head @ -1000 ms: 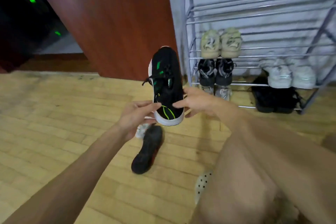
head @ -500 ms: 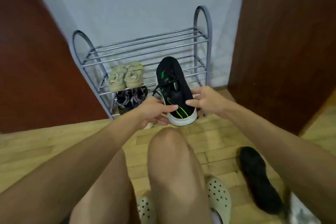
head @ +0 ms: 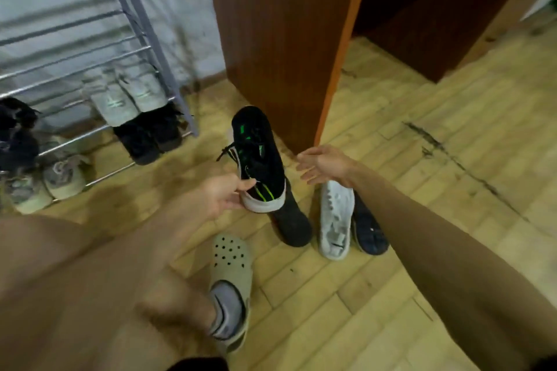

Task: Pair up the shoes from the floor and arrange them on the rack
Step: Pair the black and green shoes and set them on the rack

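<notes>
My left hand [head: 221, 194] grips the heel of a black sneaker with green marks and a white sole [head: 257, 159], held toe-away above the floor. My right hand [head: 324, 164] hovers open just right of it, holding nothing. Under the held sneaker a black shoe [head: 294, 223] lies on the floor. To its right lie a white shoe, sole up [head: 336, 220], and a dark blue shoe [head: 369, 230] beside it. The metal shoe rack [head: 144, 21] stands at the upper left with several pairs on its lower shelves.
A brown wooden panel [head: 280, 33] stands right of the rack, close behind the held sneaker. My foot in a beige perforated clog [head: 230, 262] rests on the wooden floor at centre. My bare knee fills the lower left.
The view has swung right, so the rack now sits at the left. My right hand has let go of the black sneaker and opened; my left hand still holds it.
</notes>
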A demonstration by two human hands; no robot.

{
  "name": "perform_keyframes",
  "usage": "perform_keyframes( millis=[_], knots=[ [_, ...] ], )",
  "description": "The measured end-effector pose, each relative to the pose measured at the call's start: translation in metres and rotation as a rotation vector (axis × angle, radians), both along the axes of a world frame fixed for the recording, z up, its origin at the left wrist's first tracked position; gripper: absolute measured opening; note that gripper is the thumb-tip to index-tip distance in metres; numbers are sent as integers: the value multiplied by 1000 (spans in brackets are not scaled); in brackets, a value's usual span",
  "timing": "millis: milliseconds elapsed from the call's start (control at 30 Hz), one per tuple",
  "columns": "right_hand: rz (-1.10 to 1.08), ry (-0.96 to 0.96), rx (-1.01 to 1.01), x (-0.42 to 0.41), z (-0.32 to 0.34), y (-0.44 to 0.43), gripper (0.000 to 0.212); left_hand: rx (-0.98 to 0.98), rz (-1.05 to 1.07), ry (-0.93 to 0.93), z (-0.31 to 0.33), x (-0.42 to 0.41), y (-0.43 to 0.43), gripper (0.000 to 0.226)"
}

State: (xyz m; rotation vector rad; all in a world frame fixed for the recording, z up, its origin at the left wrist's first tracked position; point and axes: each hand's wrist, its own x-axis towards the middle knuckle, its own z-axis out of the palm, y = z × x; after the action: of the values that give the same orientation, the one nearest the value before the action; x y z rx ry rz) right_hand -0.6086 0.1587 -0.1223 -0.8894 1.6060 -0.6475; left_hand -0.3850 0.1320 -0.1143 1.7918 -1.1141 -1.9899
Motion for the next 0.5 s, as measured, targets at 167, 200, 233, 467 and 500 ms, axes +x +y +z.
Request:
perform_keyframes(
  millis=[167, 200, 233, 467, 500],
  knots=[
    [-404, 81, 150, -40, -88, 46, 14, 19, -148, -126, -45, -20, 24, 42],
    [-438, 138, 196, -43, -109, 58, 16, 13, -169, -137, -48, -22, 28, 41],
    [-453, 190, 238, -43, -125, 72, 15, 15, -194, -153, -50, -23, 32, 40],
    [-440, 479, 406, -38, -188, 144, 65, 58, -259, -170, -60, -22, 49, 31],
    [-417, 512, 405, -38, -192, 143, 72, 50, -245, -164, -60, -22, 49, 27]
  ],
)
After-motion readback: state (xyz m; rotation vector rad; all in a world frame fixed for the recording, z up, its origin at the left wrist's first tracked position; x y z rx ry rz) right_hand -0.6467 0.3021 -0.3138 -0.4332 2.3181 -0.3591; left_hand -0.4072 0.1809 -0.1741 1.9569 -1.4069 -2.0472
